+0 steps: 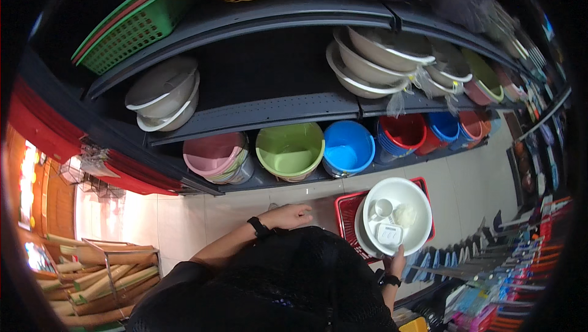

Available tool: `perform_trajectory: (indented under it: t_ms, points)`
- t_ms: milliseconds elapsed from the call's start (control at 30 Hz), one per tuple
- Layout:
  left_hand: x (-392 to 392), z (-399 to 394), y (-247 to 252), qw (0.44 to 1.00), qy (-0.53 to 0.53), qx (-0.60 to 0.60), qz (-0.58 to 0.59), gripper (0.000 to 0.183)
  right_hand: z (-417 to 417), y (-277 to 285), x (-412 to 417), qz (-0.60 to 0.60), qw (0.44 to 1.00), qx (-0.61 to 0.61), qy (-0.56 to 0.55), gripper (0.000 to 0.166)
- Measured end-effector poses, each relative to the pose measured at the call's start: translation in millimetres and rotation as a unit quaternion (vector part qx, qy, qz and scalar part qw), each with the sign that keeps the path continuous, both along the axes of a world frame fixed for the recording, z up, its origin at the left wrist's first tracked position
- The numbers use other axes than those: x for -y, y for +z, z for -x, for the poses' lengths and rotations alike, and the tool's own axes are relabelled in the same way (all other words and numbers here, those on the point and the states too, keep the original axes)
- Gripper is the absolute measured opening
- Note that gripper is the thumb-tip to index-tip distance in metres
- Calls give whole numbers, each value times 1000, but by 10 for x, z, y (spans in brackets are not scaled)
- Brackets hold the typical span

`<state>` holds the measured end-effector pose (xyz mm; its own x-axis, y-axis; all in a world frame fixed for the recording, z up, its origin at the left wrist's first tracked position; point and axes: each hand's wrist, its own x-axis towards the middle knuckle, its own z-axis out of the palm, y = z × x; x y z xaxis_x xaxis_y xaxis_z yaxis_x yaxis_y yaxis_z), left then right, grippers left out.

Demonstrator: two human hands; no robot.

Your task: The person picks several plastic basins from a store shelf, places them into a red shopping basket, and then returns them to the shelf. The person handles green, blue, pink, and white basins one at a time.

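Observation:
My right hand (395, 263) grips the near rim of a white plastic basin (420, 235). Inside the basin lie a small white cup (381, 209), a pale crumpled bundle (406, 214) that looks like plastic, and a white package (389, 234) with writing on it. Under it, partly covered, another white basin (361, 233) sits in a red plastic shopping basket (349, 206). Over the floor to the left, my left hand (289, 217) is held out with nothing in it, its fingers somewhat apart and bent.
Ahead, a dark metal shelf (275, 111) bears stacked basins (372, 68). Along its bottom stand a pink bucket (216, 157), a green bucket (290, 150) and a blue bucket (349, 148). Hanging goods (505, 258) crowd the right side. A wire rack of rolled material (108, 281) stands at left.

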<state>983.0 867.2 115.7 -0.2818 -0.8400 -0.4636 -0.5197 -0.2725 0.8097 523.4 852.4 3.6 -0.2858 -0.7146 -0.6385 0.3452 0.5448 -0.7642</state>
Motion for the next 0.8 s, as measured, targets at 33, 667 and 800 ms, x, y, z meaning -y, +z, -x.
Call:
perform_trajectory:
  t_ms: [33,667,800]
  points:
    - [0,12,68,1000,4,7,0,55,4,7,13,-8,1000,-5,14,49]
    - [-67,-20,-121,993,71,-37,89,55,-88,78,17,117,987,-62,95,45]
    - [-53,14,-32,989,111,-80,54,61,-700,1068,29,91,995,30,35,43]
